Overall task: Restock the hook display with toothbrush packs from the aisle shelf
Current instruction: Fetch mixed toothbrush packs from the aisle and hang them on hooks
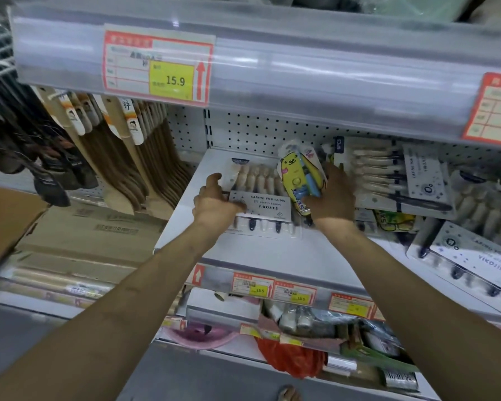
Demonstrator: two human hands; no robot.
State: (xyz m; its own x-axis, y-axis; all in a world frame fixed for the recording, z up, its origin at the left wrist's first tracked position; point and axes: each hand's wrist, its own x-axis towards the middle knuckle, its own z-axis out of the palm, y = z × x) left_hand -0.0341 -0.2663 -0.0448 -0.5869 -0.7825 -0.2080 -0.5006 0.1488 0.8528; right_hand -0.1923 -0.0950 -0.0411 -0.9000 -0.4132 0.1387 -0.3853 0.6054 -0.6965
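left hand [214, 201] gripping one white pack [265, 204], right hand [334, 198] one yellow pack [298, 172]

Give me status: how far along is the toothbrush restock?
Early stage. Done: nothing visibly hung; the pegboard behind shows no toothbrush packs on hooks. In hand: the left hand grips the white Yikojife pack lying on the shelf, and the right hand holds the yellow pack upright. Left: lift both out, hang them, then move the other packs piled at right.
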